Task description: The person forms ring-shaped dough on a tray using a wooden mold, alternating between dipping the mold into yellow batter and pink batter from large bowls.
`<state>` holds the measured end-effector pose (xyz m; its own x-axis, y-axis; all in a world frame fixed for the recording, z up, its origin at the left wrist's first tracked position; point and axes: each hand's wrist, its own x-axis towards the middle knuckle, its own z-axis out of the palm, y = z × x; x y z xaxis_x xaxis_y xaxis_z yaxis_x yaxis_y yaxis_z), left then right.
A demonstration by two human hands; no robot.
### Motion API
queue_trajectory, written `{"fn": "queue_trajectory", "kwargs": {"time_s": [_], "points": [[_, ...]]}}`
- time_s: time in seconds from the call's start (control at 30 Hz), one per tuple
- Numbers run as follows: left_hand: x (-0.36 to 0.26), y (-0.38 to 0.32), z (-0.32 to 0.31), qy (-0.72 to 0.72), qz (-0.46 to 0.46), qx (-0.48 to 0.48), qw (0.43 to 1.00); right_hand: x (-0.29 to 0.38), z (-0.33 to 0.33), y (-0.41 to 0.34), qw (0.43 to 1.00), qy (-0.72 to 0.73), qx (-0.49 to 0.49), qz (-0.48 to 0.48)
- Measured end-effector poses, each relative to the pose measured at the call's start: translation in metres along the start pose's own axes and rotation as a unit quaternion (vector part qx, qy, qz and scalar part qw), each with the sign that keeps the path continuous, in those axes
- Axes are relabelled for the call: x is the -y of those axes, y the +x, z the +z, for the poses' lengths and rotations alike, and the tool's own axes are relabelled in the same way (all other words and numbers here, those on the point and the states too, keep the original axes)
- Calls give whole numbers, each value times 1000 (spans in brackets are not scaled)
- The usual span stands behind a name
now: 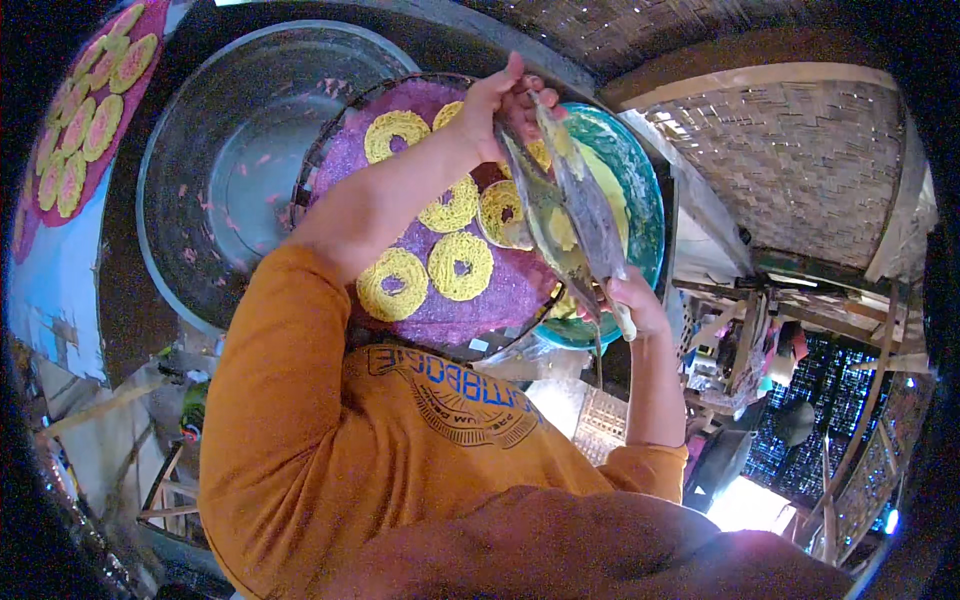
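Observation:
A two-armed wooden press [583,199], its long arms parted and smeared with yellow dough, spans between my hands. My left hand [504,112] holds its far end, the thumb sticking out. Around the near handle ends, my right hand [637,300] is closed. Beneath the press a round mould [484,217] contains a ring of yellow dough strands. Several similar yellow dough rings [460,265] lie on a purple cloth [337,176] over a round tray [298,196]. To the right, partly behind the press, a teal basin [651,202] holds yellow dough [606,169].
A large dark basin [172,150] with pink scraps stands left of the tray. Far left, yellow-and-pink pieces [103,126] lie on a pink cloth. A woven bamboo panel [795,165] is at the right. Wooden framing [739,337] and hanging items are behind on the right.

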<state>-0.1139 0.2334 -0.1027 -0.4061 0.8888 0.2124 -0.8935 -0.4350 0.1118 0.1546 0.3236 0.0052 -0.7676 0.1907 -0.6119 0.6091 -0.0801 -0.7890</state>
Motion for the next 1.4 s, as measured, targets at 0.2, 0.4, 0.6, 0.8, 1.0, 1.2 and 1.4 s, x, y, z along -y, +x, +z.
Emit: {"fn": "queue_trajectory", "kwargs": {"time_s": [0.2,0.4,0.6,0.8,1.0,1.2,1.4], "points": [[-29,1,5,-5,-31,149,988,1,21,8,997,54,46,-16],[-55,0,57,102,-79,68,989,32,35,15,977,48,-27,-208],[0,-38,66,809,35,-13,587,27,50,32,963,72,-70,-252],[-52,-69,50,857,246,112,438,-1,26,74,940,-162,-162,-252],[-111,-150,61,753,150,-186,613,-39,16,101,845,-420,-299,-144],[-135,-223,61,723,154,-304,601,-43,19,110,801,-479,-313,-176],[-126,-259,67,721,160,-352,576,-33,16,94,811,-419,-319,-256]]}}
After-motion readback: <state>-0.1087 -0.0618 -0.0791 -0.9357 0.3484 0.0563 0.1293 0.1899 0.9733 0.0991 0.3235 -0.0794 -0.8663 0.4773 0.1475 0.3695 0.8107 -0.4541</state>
